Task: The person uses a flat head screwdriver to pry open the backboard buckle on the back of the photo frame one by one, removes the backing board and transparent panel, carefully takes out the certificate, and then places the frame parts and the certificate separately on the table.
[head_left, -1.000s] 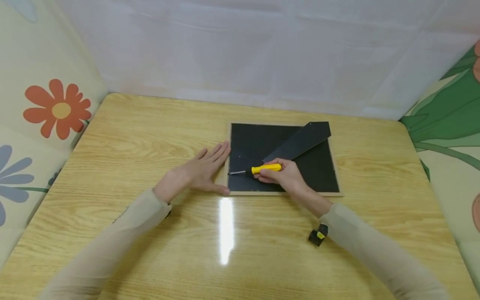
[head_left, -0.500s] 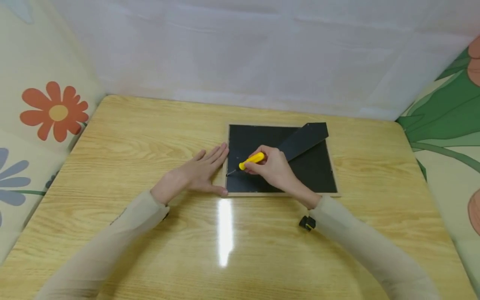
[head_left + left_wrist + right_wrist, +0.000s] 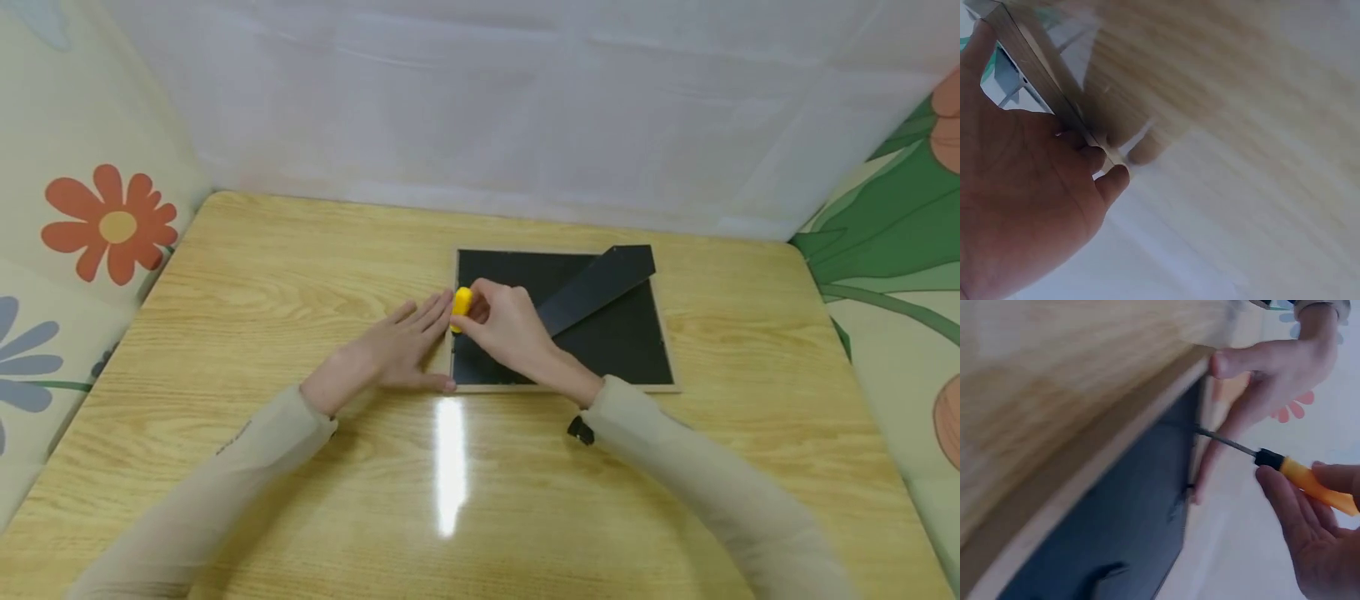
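A picture frame lies with its black backing board (image 3: pixel 517 271) up, edged by a thin light wooden rim (image 3: pixel 592 388). A black stand leg (image 3: pixel 600 287) slants across the board. My right hand (image 3: pixel 513 329) grips a screwdriver (image 3: pixel 1313 481) by its yellow handle, now steeply tilted over the frame's left edge. In the right wrist view its metal shaft (image 3: pixel 1229 440) reaches down to the edge of the backing, beside the rim. My left hand (image 3: pixel 390 346) is spread flat on the table, fingertips and thumb against the frame's left side.
The frame rests on a wood-grain table (image 3: pixel 262 275). White cloth (image 3: pixel 480 108) hangs behind it, and flower-patterned panels (image 3: pixel 112 225) stand at the sides. A small black device (image 3: pixel 581 430) sits at my right wrist.
My right hand has moved left and swung the screwdriver from lying nearly flat to steep, its handle now over the frame's left edge. My left hand has stayed in place.
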Available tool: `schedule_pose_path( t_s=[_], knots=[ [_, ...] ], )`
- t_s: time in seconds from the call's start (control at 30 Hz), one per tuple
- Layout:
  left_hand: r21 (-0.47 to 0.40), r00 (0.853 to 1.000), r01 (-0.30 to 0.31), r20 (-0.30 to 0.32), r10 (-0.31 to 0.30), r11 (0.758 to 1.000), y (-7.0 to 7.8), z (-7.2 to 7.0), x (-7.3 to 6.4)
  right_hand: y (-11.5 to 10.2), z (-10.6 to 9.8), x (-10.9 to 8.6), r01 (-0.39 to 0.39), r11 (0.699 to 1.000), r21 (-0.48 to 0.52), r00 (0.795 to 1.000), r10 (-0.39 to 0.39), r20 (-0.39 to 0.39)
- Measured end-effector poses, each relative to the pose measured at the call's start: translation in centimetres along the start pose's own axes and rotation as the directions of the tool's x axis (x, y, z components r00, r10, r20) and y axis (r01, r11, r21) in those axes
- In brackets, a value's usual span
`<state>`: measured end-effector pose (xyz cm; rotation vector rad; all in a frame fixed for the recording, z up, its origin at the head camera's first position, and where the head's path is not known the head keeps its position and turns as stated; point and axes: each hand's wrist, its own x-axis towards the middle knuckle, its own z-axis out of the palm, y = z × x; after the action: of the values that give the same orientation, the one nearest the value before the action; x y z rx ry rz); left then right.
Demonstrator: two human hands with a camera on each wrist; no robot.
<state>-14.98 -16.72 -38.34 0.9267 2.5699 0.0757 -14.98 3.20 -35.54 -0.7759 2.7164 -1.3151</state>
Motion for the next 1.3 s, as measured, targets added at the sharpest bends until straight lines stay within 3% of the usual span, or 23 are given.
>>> schedule_pose_path(
  t_s=[0.13, 0.37, 0.5, 0.6, 0.7, 0.8, 0.87, 0.9, 0.93, 0.97, 1.1, 1.2, 1.3],
  knots=[
    [-0.068, 0.999, 0.006, 0.032, -0.004, 0.998, 0.0, -0.1, 0.3, -1.1, 0.0, 0.6, 0.001, 0.998, -0.063, 0.999, 0.002, 0.047],
    [-0.084, 0.999, 0.012, 0.049, -0.008, 0.996, 0.3, -0.2, 0.8, -1.3, -0.3, 0.5, -0.016, 0.996, -0.089, 0.998, 0.021, 0.054],
    [-0.084, 0.999, 0.003, 0.038, 0.000, 0.996, 0.5, -0.3, 1.0, -0.3, -1.0, 0.6, -0.010, 0.999, -0.036, 0.998, 0.012, 0.069],
    [-0.098, 1.000, -0.011, 0.018, 0.013, 0.995, 0.5, -0.2, 1.1, 1.1, -2.0, 0.4, -0.042, 0.996, 0.077, 0.996, 0.035, 0.084],
    [-0.125, 0.999, -0.037, -0.018, 0.035, 0.991, 0.5, 0.1, 0.9, 2.5, -3.9, -0.3, -0.088, 0.962, 0.259, 0.994, 0.068, 0.085],
    [-0.149, 0.998, -0.046, -0.048, 0.039, 0.988, 1.3, 0.6, 0.3, 4.1, -6.5, -2.0, -0.145, 0.878, 0.455, 0.988, 0.102, 0.118],
    [-0.144, 0.996, -0.055, -0.078, 0.044, 0.988, 2.3, 1.0, -0.4, 5.3, -8.4, -3.6, -0.172, 0.836, 0.521, 0.983, 0.112, 0.145],
    [-0.123, 0.995, -0.058, -0.091, 0.047, 0.991, 2.8, 1.2, -0.9, 5.9, -9.3, -4.5, -0.183, 0.830, 0.526, 0.980, 0.113, 0.161],
    [-0.093, 0.993, -0.064, -0.108, 0.054, 0.994, 3.5, 1.5, -1.4, 6.6, -10.1, -5.3, -0.195, 0.831, 0.521, 0.977, 0.117, 0.180],
    [-0.060, 0.991, -0.070, -0.118, 0.063, 0.996, 4.1, 1.7, -1.9, 7.3, -11.0, -6.1, -0.204, 0.852, 0.483, 0.973, 0.122, 0.195],
    [0.045, 0.979, -0.134, -0.149, 0.140, 0.990, 6.5, 2.1, -3.3, 10.1, -14.2, -8.7, -0.208, 0.964, 0.164, 0.959, 0.168, 0.226],
    [0.039, 0.967, -0.201, -0.151, 0.204, 0.979, 7.9, 2.1, -3.7, 11.7, -16.0, -9.9, -0.200, 0.976, -0.087, 0.948, 0.215, 0.236],
    [0.028, 0.958, -0.232, -0.167, 0.234, 0.972, 8.7, 2.2, -3.6, 12.6, -16.8, -10.7, -0.173, 0.964, -0.200, 0.937, 0.224, 0.270]
  ],
)
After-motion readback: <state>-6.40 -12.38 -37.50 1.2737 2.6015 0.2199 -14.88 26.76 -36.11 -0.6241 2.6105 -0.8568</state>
